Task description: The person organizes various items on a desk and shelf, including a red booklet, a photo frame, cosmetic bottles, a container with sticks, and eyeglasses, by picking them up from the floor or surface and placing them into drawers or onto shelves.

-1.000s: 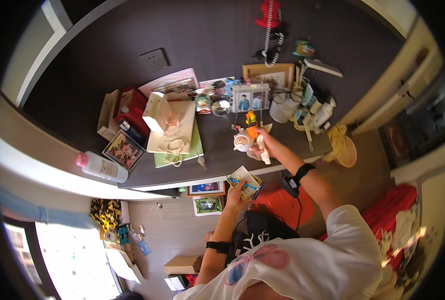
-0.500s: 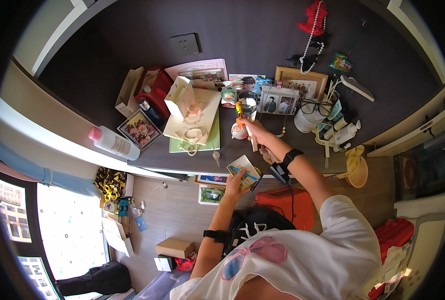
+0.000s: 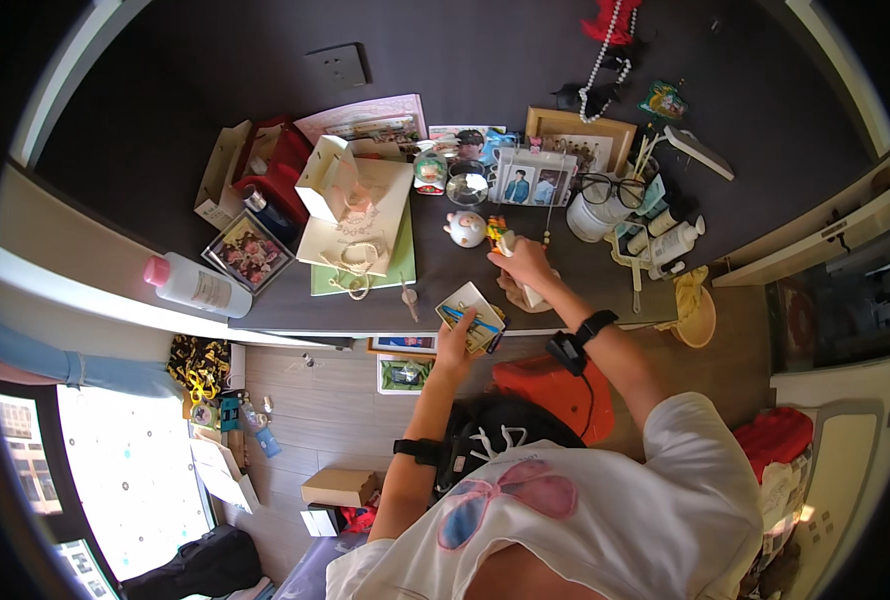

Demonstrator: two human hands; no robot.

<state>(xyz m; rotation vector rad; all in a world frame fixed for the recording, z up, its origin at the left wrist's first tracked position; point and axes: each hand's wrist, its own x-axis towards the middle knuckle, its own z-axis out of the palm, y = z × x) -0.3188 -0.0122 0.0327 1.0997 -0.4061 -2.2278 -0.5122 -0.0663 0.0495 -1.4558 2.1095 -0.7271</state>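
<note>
We see a small toy [image 3: 497,231], bright yellow and orange, its finer shape too small to read, and just left of it a round pig [image 3: 465,228], white with a pinkish face, upright on the desk [image 3: 445,268]. A white strip [image 3: 507,243] shows at the far side of the right hand [image 3: 527,270], with more white at the near side; we cannot tell whether this is one piece, nor whether it is cloth or paper.

The right hand's fingers close on the toy, which sticks out beyond the fingertips on the far left side. The pig stands outside this grip, near the bowl [image 3: 467,183]. Our left hand [image 3: 454,347] grips a stack of cards [image 3: 468,297], pale on top, at the desk's near edge, with a blue pen [image 3: 474,320] lying across them under the thumb.

A second ago we see the pig right at the right hand, nearer the desk's near edge; now it stands farther back, clear of the fingers, while the left hand keeps its hold on the cards and pen
</note>
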